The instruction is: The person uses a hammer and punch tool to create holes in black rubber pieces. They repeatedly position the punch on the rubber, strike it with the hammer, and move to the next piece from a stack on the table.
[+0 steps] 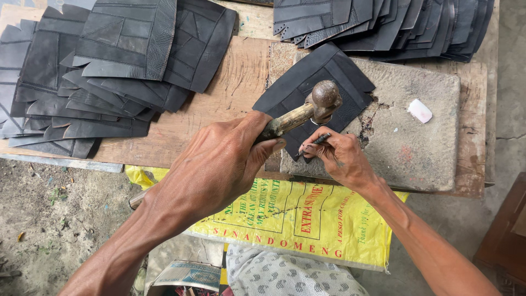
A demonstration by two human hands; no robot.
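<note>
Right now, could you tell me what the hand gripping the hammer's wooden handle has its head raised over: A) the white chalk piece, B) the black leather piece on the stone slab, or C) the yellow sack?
B: the left hand holds the hammer above the black leather piece lying on the stone slab.

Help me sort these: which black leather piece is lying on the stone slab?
The single leather piece under the hammer, lying alone on the grey slab. The others sit in overlapping stacks on the wooden board.
</note>
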